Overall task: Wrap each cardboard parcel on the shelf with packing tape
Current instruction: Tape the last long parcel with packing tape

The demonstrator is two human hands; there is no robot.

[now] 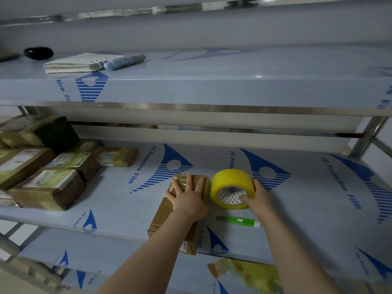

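A long brown cardboard parcel [163,215] lies on the middle shelf [318,219], its near end sticking out over the front edge. My left hand [188,196] presses flat on the parcel's far end, fingers spread. Right beside the parcel stands a yellow roll of packing tape [230,180] on its edge. My right hand [257,198] grips the roll, fingers over its outer side and thumb at the white core. A green utility knife [238,221] lies on the shelf just in front of the roll.
Several taped parcels with labels [48,166] are stacked at the shelf's left end. On the upper shelf lie a notepad [81,62], a blue marker [125,61] and a black object [38,53]. Crumpled tape scraps [248,274] lie on the lower shelf.
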